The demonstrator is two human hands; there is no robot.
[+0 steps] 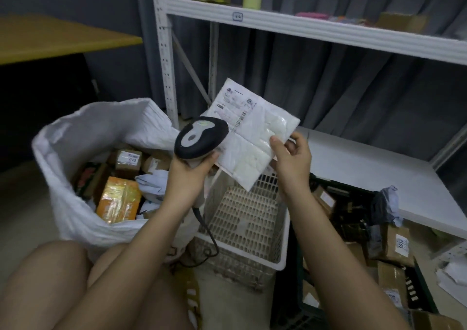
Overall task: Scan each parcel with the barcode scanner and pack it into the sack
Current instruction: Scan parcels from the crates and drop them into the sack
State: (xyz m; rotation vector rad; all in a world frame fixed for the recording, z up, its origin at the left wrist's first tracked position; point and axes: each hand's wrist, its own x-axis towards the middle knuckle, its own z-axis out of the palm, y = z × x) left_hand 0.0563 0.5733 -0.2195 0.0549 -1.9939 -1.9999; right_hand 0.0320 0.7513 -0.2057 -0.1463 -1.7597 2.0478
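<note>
Hands mid-frame: my left hand (pixel 190 170) grips the scanner (pixel 201 137) aimed at the label, my right hand (pixel 290 156) pinches the white parcel (pixel 252 137) tilted toward it, above the sack (pixel 75 137).

Open sack (pixel 83 137) mouth — shelf post (pixel 165 59) beside

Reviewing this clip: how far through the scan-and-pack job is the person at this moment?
Partly through. Done: the white sack already holds several parcels, including an orange parcel. In hand: the left hand grips the barcode scanner over the label of a white mailer pinched by the right hand. Left: more boxes wait in the dark crate at right; the white basket looks nearly empty.
</note>
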